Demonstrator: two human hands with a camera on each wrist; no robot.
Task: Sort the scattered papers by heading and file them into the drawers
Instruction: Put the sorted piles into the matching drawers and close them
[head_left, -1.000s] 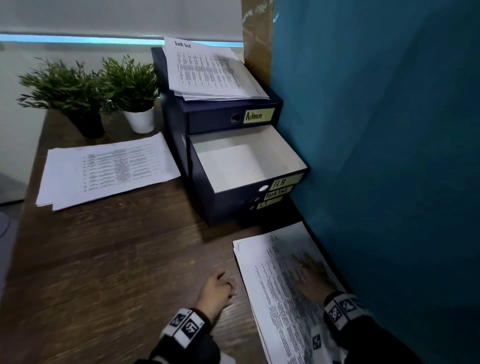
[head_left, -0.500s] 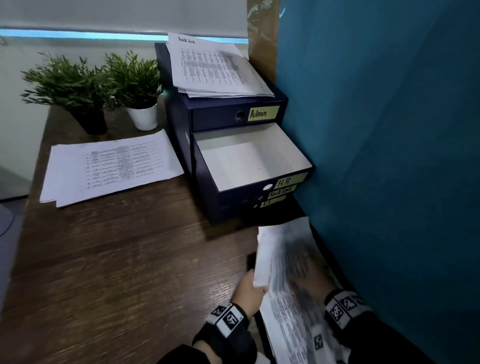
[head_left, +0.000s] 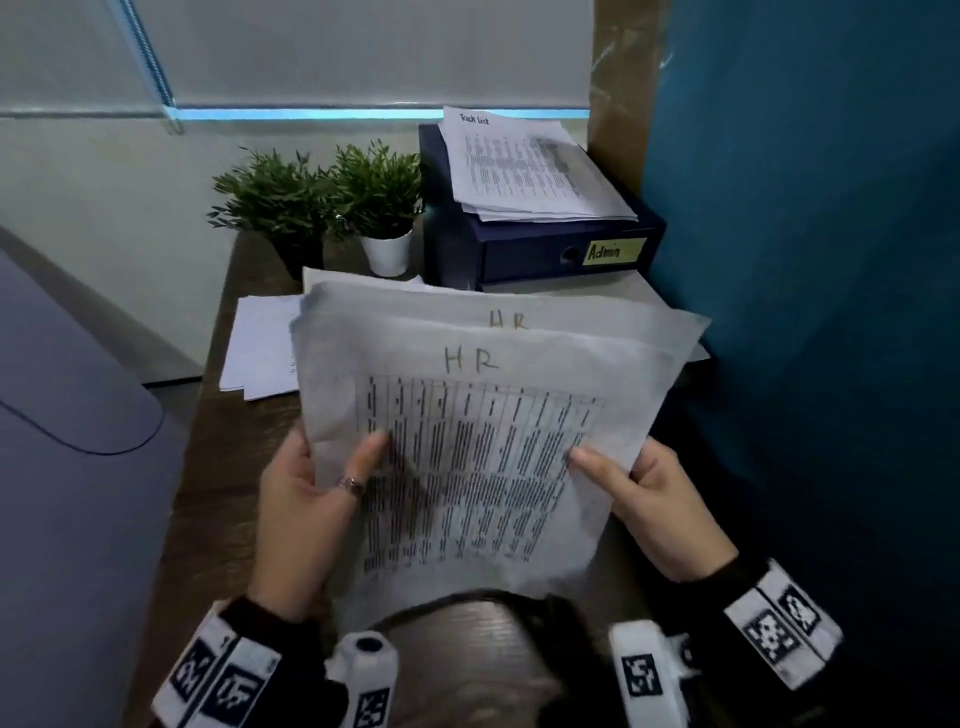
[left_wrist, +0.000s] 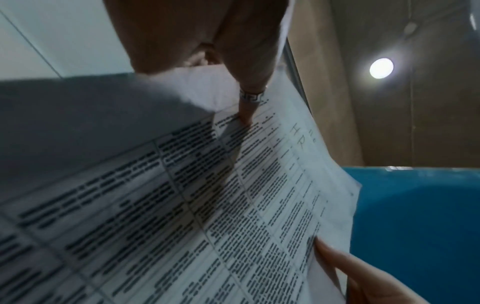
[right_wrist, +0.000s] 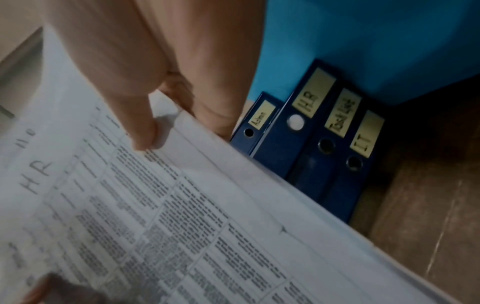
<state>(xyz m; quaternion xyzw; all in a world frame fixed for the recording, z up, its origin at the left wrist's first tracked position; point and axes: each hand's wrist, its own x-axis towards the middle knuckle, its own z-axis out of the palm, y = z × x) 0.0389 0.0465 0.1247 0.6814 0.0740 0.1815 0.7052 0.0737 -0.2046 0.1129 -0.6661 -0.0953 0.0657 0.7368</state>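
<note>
— Left hand?
— Raised above the dark brown wooden counter, palm turned up toward the head camera, wrist low. Thumb, with a ring on it, laid flat on the front of the stack of white printed sheets headed "HR"; other fingers hidden behind the stack. So closed around the left edge of the papers, pinching them.

— And the right hand?
— Same height, mirrored. Thumb pressed on the right side of the top sheet, fingers curled behind. Gripping the right edge of the same stack.

— Position of the papers?
— Held in the air between both hands, tilted toward the face, sheets a little fanned so that two "HR" headings show. Not touching the counter.

— The drawers?
— Dark blue drawer unit with yellow labels behind the stack, against the teal partition wall. In the right wrist view, labels "Admin", "HR", "Task List", "IT". Another white pile headed "Task List" lying on top of the unit.

— Anything else?
— More white sheets flat on the counter at the left, near two small green potted plants.
</note>
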